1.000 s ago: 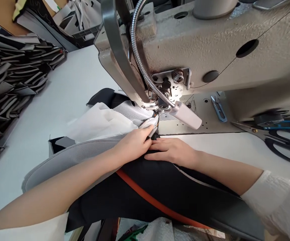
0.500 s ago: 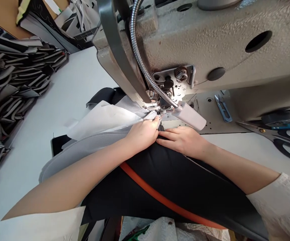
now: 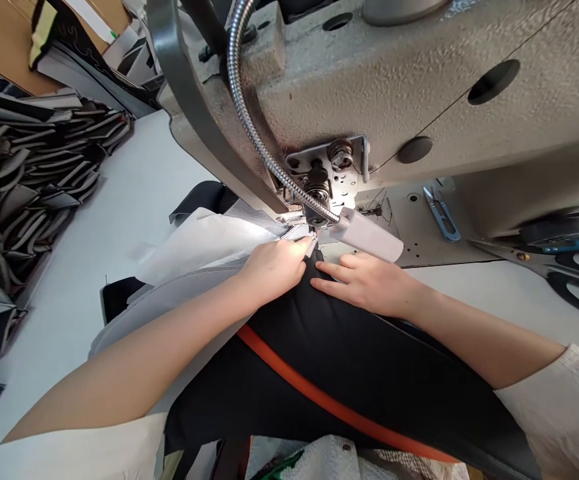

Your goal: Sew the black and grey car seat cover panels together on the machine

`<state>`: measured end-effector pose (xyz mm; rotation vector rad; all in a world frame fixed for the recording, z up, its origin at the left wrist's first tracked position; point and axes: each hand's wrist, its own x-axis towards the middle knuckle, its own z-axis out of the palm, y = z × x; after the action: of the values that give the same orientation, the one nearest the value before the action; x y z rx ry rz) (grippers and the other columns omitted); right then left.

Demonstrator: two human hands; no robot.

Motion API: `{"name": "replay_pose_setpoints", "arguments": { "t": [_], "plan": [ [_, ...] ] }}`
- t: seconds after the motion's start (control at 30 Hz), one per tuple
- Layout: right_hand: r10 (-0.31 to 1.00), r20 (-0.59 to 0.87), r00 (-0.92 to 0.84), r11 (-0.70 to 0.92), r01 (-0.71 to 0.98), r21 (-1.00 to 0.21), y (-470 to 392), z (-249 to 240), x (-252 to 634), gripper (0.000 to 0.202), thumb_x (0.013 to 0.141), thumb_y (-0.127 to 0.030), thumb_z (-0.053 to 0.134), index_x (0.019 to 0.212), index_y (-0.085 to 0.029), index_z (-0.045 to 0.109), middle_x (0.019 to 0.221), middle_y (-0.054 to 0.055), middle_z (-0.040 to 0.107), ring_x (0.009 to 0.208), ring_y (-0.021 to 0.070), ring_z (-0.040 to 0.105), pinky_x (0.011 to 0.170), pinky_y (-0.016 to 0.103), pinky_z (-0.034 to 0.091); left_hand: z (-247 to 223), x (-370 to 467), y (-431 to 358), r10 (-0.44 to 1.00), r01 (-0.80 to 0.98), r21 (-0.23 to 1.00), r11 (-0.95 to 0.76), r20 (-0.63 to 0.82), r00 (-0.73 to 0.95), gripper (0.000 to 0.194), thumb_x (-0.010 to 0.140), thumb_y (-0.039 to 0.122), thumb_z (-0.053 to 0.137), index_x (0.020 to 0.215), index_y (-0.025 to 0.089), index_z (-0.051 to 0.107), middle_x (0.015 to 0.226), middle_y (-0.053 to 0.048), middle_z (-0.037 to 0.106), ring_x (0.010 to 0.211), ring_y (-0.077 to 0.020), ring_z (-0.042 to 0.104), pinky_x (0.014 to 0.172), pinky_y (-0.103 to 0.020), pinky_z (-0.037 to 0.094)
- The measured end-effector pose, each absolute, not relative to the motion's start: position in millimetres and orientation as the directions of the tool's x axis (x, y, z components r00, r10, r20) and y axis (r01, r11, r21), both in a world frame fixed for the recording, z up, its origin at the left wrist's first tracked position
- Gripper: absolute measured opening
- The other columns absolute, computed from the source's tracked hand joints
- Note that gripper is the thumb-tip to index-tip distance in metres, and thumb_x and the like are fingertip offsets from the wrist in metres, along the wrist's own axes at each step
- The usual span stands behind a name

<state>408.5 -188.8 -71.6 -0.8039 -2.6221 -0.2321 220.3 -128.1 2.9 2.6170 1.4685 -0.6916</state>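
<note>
Just in front of the presser foot of a sewing machine (image 3: 314,100), my left hand (image 3: 274,267) pinches the edge of grey mesh fabric (image 3: 184,283). A white sheet of material (image 3: 209,237) lies on the mesh, left of the foot. My right hand (image 3: 369,283) rests on black fabric (image 3: 349,360) with its fingers stretched out and apart, to the right of the left hand. An orange strip (image 3: 309,393) runs across the black fabric toward my lap. The needle itself is hidden behind a small lamp (image 3: 369,235) and the machine's parts.
Blue thread snips (image 3: 442,213) lie on the machine bed. Large black-handled scissors (image 3: 559,270) are at the right. Stacked grey and black fabric pieces (image 3: 34,160) fill the table's left side. The lamp's flexible metal neck (image 3: 254,127) curves down close above the hands.
The view has shifted slightly, so the machine appears further left. My right fingers have come apart from my left hand, which still pinches the fabric edge by the foot.
</note>
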Motion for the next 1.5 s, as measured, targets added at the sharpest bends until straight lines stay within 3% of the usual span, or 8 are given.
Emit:
{"name": "replay_pose_setpoints", "arguments": {
  "t": [0.27,0.43,0.6,0.67,0.87,1.13,1.33,1.5],
  "plan": [
    [0.513,0.370,-0.775,0.830,0.558,0.017,-181,-68,418,0.049,0.088,-0.004,0.039,0.134,-0.019,0.046,0.134,0.012,0.051,0.091,0.0165,0.058,0.074,0.029,0.045,-4,235,-147,0.796,0.756,-0.270,-0.597,-0.320,0.514,0.045,0.087,0.019,0.032,0.129,0.009,0.047,0.097,-0.017,0.063,0.096,-0.0305,0.060,0.069,-0.036,0.050],
    [0.455,0.277,-0.846,0.873,0.485,0.048,-188,-67,418,0.048,0.091,-0.007,0.039,0.134,-0.027,0.045,0.133,0.009,0.052,0.075,0.0137,0.059,0.066,0.028,0.043,-1,223,-155,0.819,0.812,-0.257,-0.524,-0.415,0.398,0.060,0.085,0.029,0.039,0.142,0.011,0.030,0.104,-0.016,0.062,0.083,-0.0302,0.063,0.067,-0.038,0.051],
    [0.571,0.254,-0.781,0.793,0.605,0.078,-199,-63,391,0.041,0.092,-0.007,0.036,0.126,-0.021,0.053,0.131,0.012,0.055,0.064,0.0132,0.059,0.054,0.028,0.037,12,188,-120,0.644,0.819,0.303,-0.488,-0.508,0.572,0.064,0.080,0.013,0.033,0.143,0.026,0.032,0.112,-0.003,0.064,0.097,-0.0192,0.061,0.086,-0.027,0.048],
    [0.588,0.240,-0.773,0.780,0.620,0.087,-202,-61,386,0.043,0.091,-0.005,0.034,0.127,-0.020,0.052,0.131,0.013,0.054,0.062,0.0131,0.058,0.053,0.028,0.035,13,185,-117,0.609,0.791,0.386,-0.475,-0.505,0.612,0.062,0.081,0.014,0.033,0.141,0.025,0.036,0.113,-0.002,0.064,0.097,-0.0189,0.061,0.085,-0.027,0.048],
    [0.568,0.281,-0.773,0.788,0.610,0.086,-200,-60,393,0.042,0.091,-0.005,0.034,0.125,-0.020,0.054,0.125,0.012,0.059,0.064,0.0139,0.058,0.053,0.029,0.032,4,203,-150,0.730,0.822,-0.079,-0.564,-0.513,0.452,0.066,0.085,0.021,0.037,0.148,0.017,0.018,0.108,-0.013,0.065,0.087,-0.0294,0.065,0.078,-0.040,0.051],
    [0.532,0.324,-0.783,0.819,0.572,0.038,-193,-63,398,0.039,0.090,-0.003,0.038,0.120,-0.019,0.057,0.124,0.010,0.060,0.067,0.0124,0.057,0.056,0.028,0.032,7,182,-124,0.640,0.790,0.331,-0.516,-0.464,0.613,0.059,0.084,0.015,0.031,0.142,0.025,0.036,0.144,0.002,0.041,0.131,-0.0173,0.040,0.110,-0.029,0.032],
    [0.540,0.397,-0.742,0.801,0.597,0.028,-186,-68,406,0.042,0.086,-0.001,0.042,0.121,-0.021,0.057,0.127,0.007,0.058,0.071,0.0119,0.055,0.061,0.027,0.037,6,205,-129,0.701,0.853,0.149,-0.500,-0.509,0.500,0.059,0.084,0.016,0.029,0.143,0.021,0.033,0.125,-0.007,0.059,0.108,-0.0222,0.059,0.089,-0.032,0.048],
    [0.551,0.402,-0.731,0.785,0.617,0.046,-182,-69,411,0.052,0.083,0.001,0.042,0.128,-0.022,0.052,0.131,0.006,0.055,0.084,0.0145,0.057,0.067,0.027,0.042,5,215,-133,0.725,0.818,-0.016,-0.575,-0.474,0.500,0.058,0.085,0.018,0.030,0.142,0.016,0.030,0.095,-0.010,0.067,0.085,-0.0258,0.064,0.067,-0.031,0.047]
  ]
}}
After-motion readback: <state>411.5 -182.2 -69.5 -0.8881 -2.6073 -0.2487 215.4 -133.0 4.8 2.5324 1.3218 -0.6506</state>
